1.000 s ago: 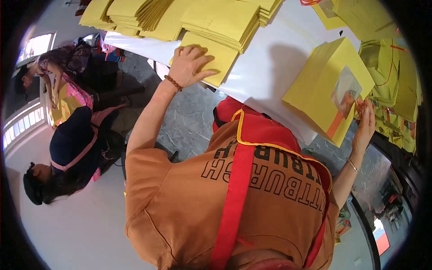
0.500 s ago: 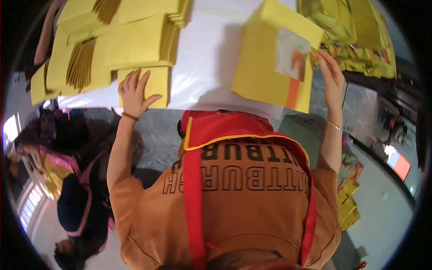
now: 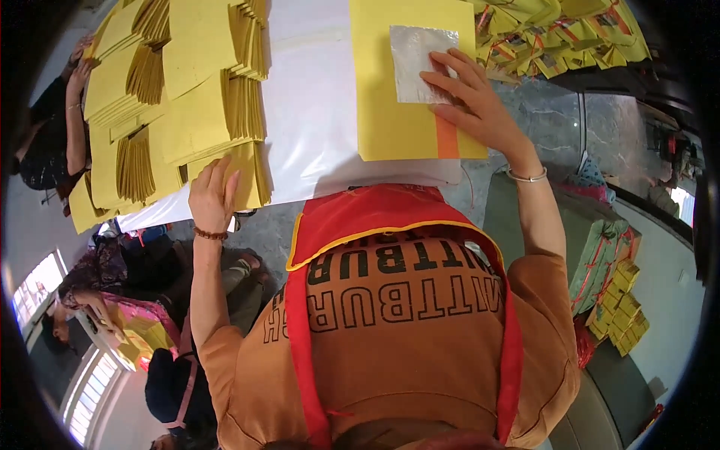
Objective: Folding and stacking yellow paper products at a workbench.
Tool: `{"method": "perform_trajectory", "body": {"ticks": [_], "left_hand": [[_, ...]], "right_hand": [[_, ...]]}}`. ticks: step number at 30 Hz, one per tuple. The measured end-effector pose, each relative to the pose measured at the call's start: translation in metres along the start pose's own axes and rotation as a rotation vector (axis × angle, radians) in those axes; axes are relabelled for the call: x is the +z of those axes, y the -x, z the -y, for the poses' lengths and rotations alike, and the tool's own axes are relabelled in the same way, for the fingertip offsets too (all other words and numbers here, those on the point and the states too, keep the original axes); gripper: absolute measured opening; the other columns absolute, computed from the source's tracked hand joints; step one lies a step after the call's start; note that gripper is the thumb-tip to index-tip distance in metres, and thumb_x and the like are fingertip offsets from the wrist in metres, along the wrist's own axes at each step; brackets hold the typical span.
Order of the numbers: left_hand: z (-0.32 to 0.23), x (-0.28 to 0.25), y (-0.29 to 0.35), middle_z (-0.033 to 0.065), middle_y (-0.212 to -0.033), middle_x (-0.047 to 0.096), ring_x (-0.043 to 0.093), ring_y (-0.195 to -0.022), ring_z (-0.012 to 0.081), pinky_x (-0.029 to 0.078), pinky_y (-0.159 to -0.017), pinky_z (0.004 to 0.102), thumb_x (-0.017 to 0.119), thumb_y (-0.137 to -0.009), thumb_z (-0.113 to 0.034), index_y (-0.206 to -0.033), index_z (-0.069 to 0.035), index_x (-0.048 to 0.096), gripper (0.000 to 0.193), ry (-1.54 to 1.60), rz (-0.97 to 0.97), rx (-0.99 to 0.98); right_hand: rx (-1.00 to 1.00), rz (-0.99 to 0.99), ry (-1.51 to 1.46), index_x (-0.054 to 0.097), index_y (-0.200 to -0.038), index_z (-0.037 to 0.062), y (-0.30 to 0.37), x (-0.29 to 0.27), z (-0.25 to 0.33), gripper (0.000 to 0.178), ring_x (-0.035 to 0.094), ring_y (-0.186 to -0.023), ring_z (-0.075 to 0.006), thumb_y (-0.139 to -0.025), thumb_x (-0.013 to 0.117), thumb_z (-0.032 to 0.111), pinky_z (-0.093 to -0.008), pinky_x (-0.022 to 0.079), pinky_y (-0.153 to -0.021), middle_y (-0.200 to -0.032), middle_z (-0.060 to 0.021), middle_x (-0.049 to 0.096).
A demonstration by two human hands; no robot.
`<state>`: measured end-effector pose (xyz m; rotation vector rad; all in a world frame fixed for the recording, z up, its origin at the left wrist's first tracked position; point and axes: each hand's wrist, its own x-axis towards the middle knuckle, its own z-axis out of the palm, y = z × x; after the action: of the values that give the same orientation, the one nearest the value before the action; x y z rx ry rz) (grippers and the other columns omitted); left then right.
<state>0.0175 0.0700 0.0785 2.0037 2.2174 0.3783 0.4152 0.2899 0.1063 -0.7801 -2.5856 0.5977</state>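
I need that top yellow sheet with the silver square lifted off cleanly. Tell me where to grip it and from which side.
Grip the yellow sheet at its near edge, by the orange strip, coming from the right. It lies flat on a stack, so probably only an edge can be pinched. The right hand already rests there, fingers on the silver square. The left hand presses a separate pile.

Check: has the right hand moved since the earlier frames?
Yes. The right hand held the yellow sheet tilted up off the white table; now the sheet lies flat on it, with the fingers pressing the silver foil square.
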Motion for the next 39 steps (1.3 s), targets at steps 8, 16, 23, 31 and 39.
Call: {"method": "perform_trajectory", "body": {"ticks": [8,16,23,31,39], "left_hand": [[-0.177,-0.012,-0.076,0.0095,-0.101,0.059,0.054,-0.092,0.0278,0.044,-0.078,0.0369,0.070,-0.071,-0.014,-0.105,-0.004,0.061,0.037,0.352,-0.118,0.656],[-0.191,-0.001,-0.100,0.0030,-0.089,0.055,0.052,-0.079,0.0209,0.043,-0.068,0.0329,0.069,-0.071,-0.018,-0.094,-0.007,0.062,0.026,0.288,-0.006,0.781],[-0.189,-0.005,-0.117,0.0118,-0.074,0.059,0.056,-0.068,0.0282,0.045,-0.060,0.0344,0.059,-0.082,-0.010,-0.087,-0.001,0.064,0.011,0.501,0.094,0.674],[-0.186,-0.007,-0.125,0.0075,-0.069,0.058,0.054,-0.059,0.0136,0.042,-0.056,0.0268,0.057,-0.087,-0.013,-0.086,0.002,0.062,0.016,0.690,0.302,0.442],[-0.184,-0.003,-0.124,-0.0004,-0.062,0.055,0.047,-0.057,0.0044,0.038,-0.052,0.0222,0.057,-0.088,-0.015,-0.082,0.003,0.061,0.019,0.750,0.394,0.255]], "right_hand": [[0.000,-0.036,-0.060,0.059,-0.118,0.0163,-0.001,0.006,-0.004,0.040,0.033,-0.128,-0.0286,-0.079,0.066,0.023,-0.0393,0.029,-0.106,-0.135,-0.0039,0.044],[0.221,-0.082,-0.777,0.059,-0.112,0.0044,0.021,0.001,-0.014,0.028,0.033,-0.131,-0.0231,-0.093,0.047,0.020,-0.0357,0.027,-0.106,-0.120,-0.0065,0.057],[0.208,-0.172,-0.832,0.061,-0.099,0.0007,0.027,0.011,-0.013,0.045,0.036,-0.129,-0.0245,-0.098,0.026,0.030,-0.0353,0.029,-0.105,-0.109,-0.0111,0.060],[0.218,-0.190,-0.817,0.061,-0.098,0.0006,0.025,0.014,-0.012,0.059,0.036,-0.128,-0.0252,-0.099,0.017,0.039,-0.0362,0.029,-0.105,-0.107,-0.0095,0.061],[0.282,-0.229,-0.792,0.062,-0.098,0.0004,0.025,0.018,-0.010,0.059,0.039,-0.126,-0.0252,-0.099,0.015,0.035,-0.0359,0.029,-0.104,-0.107,-0.0099,0.061]]}}
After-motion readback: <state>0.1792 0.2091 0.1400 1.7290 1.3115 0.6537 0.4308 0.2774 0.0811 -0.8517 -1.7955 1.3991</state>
